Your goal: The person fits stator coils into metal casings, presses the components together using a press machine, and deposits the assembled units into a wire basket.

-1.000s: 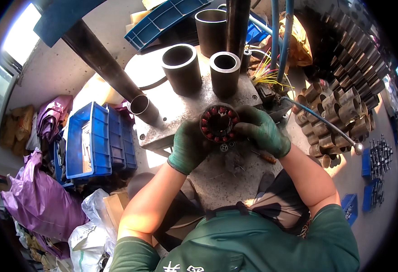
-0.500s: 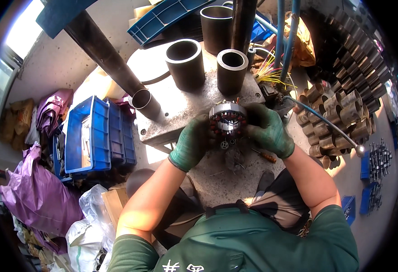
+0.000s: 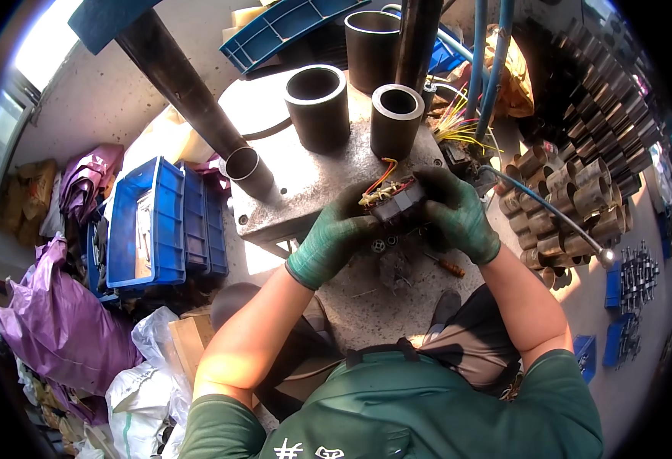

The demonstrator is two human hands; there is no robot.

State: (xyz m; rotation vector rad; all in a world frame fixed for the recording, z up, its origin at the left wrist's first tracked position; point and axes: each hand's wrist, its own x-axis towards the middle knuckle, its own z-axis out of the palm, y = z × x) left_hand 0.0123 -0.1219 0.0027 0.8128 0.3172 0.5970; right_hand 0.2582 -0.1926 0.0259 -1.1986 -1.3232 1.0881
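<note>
Both hands wear green gloves and grip a small motor stator (image 3: pixel 391 200), a dark ring with copper windings and orange and yellow wires sticking up. My left hand (image 3: pixel 334 237) holds its left side; my right hand (image 3: pixel 458 214) wraps its right side. The stator is tilted on its side just above the grey metal press table (image 3: pixel 305 183). A screwdriver with an orange handle (image 3: pixel 445 265) and small washers (image 3: pixel 382 245) lie on the table below the hands.
Three dark steel sleeves (image 3: pixel 317 103) stand on the table's far side, with a press column (image 3: pixel 416 34) behind. Blue crates (image 3: pixel 148 222) sit left, purple bags (image 3: pixel 53 321) lower left. Stacked metal cylinders (image 3: pixel 565 199) and blue hoses (image 3: pixel 489 53) lie right.
The stator has been turned from facing up, bore visible, onto its side with wires upward. Both hands shifted their grip and moved slightly toward the sleeves.
</note>
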